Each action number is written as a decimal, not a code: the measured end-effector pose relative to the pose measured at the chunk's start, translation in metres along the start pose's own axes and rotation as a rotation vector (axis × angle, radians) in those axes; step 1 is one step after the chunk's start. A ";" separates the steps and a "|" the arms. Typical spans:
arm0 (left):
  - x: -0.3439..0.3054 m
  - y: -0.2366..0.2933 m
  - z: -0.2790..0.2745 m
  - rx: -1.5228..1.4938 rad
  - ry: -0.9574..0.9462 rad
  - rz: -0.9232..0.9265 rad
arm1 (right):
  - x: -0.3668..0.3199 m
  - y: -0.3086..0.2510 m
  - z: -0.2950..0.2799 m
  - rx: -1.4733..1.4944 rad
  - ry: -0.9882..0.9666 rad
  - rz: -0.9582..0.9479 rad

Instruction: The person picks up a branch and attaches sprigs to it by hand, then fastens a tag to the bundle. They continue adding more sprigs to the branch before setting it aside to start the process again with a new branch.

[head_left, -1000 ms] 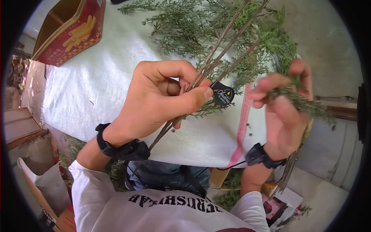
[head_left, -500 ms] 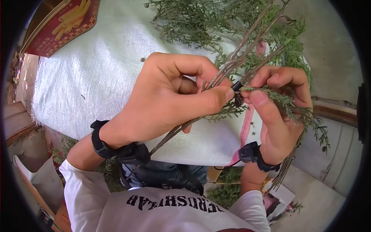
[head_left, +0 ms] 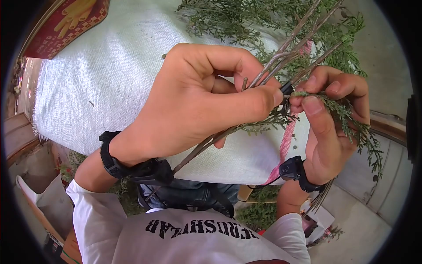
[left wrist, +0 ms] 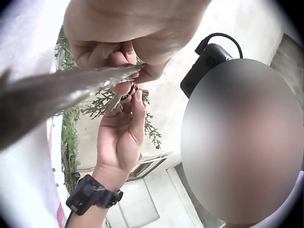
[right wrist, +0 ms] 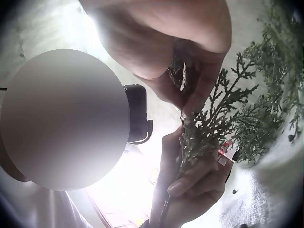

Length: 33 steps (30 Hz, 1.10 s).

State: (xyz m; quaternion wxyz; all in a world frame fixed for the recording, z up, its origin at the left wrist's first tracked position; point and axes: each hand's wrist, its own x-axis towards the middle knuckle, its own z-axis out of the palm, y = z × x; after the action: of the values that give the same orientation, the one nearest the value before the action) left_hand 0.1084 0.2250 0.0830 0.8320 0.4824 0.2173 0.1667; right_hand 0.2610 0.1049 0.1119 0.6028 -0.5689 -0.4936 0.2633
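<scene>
In the head view my left hand point(head_left: 211, 101) grips a bundle of thin brown woody stems point(head_left: 303, 37) between thumb and fingers. The stems slant from the wrist up to the far right. A black tag point(head_left: 286, 88) sits against them by the left thumb tip, seen edge-on. My right hand point(head_left: 334, 123) pinches a small green conifer sprig point(head_left: 345, 115) between thumb and fingertips, its leafy end drooping over the palm. Both hands' fingertips are close together at the tag. In the left wrist view a stem point(left wrist: 52, 95) crosses large in front of the right hand point(left wrist: 118, 142).
Leafy conifer branches point(head_left: 246, 26) lie at the far side of the white woven sack point(head_left: 96, 83) under the hands. A red tin point(head_left: 66, 28) stands at the far left. More greenery point(head_left: 261, 211) is below the sack's near edge, beside a cardboard box point(head_left: 244, 192).
My right hand has come left with the sprig to the left thumb tip. The tag has turned from face-on to edge-on. Both hands and the bundle shifted to the right in view.
</scene>
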 end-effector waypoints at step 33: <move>0.005 -0.010 -0.001 -0.019 0.012 -0.004 | 0.003 0.013 -0.009 -0.307 -0.109 -0.202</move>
State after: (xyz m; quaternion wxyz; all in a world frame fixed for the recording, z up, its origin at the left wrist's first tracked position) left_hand 0.1126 0.2229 0.0726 0.8357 0.4730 0.2215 0.1698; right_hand 0.2730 0.1063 0.1020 0.5048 -0.5867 -0.6143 0.1536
